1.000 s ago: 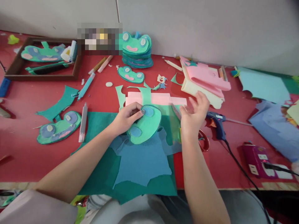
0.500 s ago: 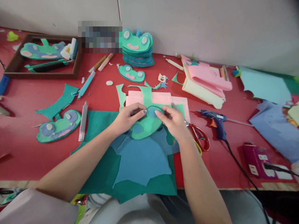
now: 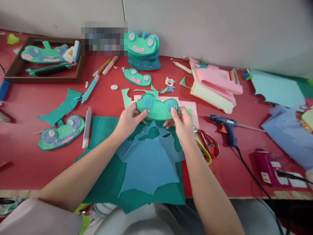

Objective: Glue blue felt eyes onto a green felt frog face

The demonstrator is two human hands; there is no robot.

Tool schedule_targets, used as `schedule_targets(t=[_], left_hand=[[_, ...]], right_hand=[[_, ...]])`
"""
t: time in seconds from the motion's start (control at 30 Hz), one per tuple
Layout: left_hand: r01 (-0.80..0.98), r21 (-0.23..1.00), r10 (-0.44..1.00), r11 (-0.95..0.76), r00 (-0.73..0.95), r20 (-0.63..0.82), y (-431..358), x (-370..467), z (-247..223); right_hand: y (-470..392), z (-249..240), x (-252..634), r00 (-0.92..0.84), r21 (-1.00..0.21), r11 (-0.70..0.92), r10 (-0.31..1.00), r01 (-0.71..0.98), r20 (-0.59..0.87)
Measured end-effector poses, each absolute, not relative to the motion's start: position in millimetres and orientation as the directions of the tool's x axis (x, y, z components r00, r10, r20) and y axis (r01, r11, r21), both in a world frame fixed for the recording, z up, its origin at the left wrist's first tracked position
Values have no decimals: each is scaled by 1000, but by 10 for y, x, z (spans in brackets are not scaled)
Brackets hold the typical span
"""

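- Frog face [image 3: 160,112], cut from green felt with two blue eye circles, is held in the head view between our two hands, above the felt pieces on the red table [image 3: 26,169].
- Our left hand [image 3: 129,120] pinches its left end, thumb on the front near the lower edge, other fingers partly hidden behind.
- Our right hand [image 3: 183,125] pinches the right end, thumb pressed over the edge of the right eye circle.
- Below, we see a blue felt scrap [image 3: 150,166] with a jagged lower edge, lying on a dark green sheet [image 3: 102,182].
- Just right of our right hand lie scissors [image 3: 201,133] with one red and one yellow handle, and farther right a blue glue gun [image 3: 228,125].
- To our left rest a grey tube [image 3: 86,129] and another frog face with purple eyes [image 3: 61,132].
- Beyond our hands we have a small frog face with a pink mouth [image 3: 138,78], and behind it a stack of frog faces [image 3: 143,52] near the wall [image 3: 207,29].
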State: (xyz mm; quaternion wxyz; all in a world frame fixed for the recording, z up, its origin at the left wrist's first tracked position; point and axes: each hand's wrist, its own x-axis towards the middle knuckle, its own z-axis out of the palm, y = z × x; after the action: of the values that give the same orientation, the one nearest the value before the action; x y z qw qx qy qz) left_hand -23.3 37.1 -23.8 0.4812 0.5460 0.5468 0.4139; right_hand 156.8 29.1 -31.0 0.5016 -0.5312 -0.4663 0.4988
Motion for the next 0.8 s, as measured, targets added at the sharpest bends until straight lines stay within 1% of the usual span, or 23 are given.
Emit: schedule_targets(t=[0.1, 0.27, 0.4, 0.5, 0.57, 0.7, 0.8], left_hand=[[215, 976, 999, 47, 16, -52, 386, -257, -271], [199, 980, 1000, 13, 24, -18, 401, -292, -333], [215, 976, 999, 25, 39, -35, 402, -290, -343], [186, 982, 998, 29, 49, -39, 406, -278, -358], [148, 989, 1000, 5, 29, -9, 404, -270, -361], [81, 992, 995, -98, 15, 97, 382, -261, -332], [124, 979, 987, -161, 24, 159, 362, -263, -320]], right_hand=[[290, -330, 1574, 42, -998, -66, 997, 18, -65], [300, -370, 1603, 43, -992, -99, 994, 78, -96], [302, -384, 1609, 85, -983, -95, 993, 157, -83], [295, -375, 1610, 65, -978, -82, 995, 190, -71], [289, -366, 1611, 54, -978, -64, 997, 199, -54], [286, -362, 1612, 62, -981, -48, 997, 190, -37], [288, -372, 1612, 52, -981, -56, 998, 187, -47]])
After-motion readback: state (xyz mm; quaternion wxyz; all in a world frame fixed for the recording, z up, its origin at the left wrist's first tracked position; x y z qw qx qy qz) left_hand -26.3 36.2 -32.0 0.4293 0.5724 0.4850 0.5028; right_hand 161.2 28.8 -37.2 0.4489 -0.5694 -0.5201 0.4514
